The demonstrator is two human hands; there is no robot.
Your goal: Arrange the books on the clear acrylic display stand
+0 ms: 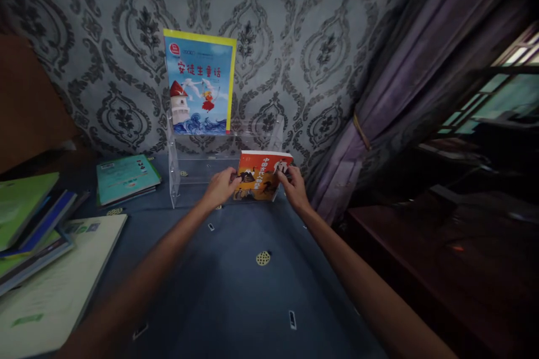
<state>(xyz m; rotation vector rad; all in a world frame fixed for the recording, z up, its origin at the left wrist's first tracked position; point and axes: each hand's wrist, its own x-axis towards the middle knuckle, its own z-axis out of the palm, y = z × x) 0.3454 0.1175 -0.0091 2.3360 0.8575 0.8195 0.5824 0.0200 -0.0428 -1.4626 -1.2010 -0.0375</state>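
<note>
An orange-red book (257,174) with white Chinese characters on its cover is gripped at both sides. My left hand (223,186) closes on its left edge and my right hand (293,184) on its right edge. The book is held upright at the lower right part of a clear acrylic book stand (172,171); whether it rests on the stand I cannot tell. A blue book with a yellow border (202,87) stands upright on the upper left tier of the stand.
A teal book (126,178) lies left of the stand on a dark blue patterned tablecloth (236,286). Stacked green and blue books (33,219) and a large pale book (84,275) are nearer on the left. Patterned wallpaper is behind; a purple curtain (357,123) hangs at the right.
</note>
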